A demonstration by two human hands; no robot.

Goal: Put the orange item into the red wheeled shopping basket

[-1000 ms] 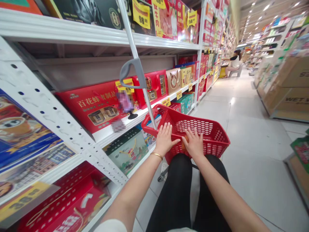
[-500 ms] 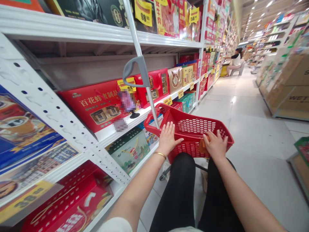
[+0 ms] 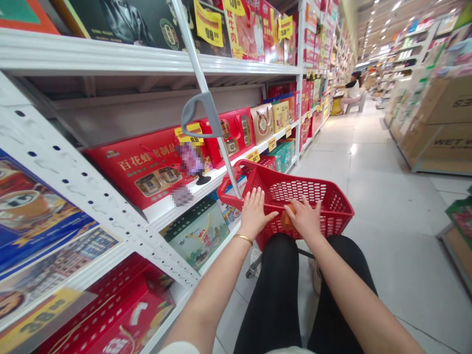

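Note:
A red plastic shopping basket (image 3: 334, 222) with holes in its walls stands upright on a wheeled frame just in front of my knees. My left hand (image 3: 254, 212) lies on the near rim at the basket's left side, its fingers stretched out and the thumb pointing right. A small orange-brown cloth (image 3: 286, 220) is pressed against the near wall by my right hand (image 3: 307, 220). That hand's fingers reach over the rim, and its palm hides part of the cloth. The two thumbs are close together. Beside the basket's left end rises a metal pole (image 3: 202, 81) with a grey plastic handle (image 3: 214, 115).
White shelving (image 3: 147, 56) with gift boxes runs along my left, including a red box (image 3: 143, 164). A round-based stand (image 3: 202, 180) sits on the shelf edge. Large cartons (image 3: 438, 142) line the aisle's right side. A seated person (image 3: 354, 91) is farther down the aisle.
My right hand slid right along the basket's near rim with the cloth, then came back left toward my left hand. My left hand stays on the rim.

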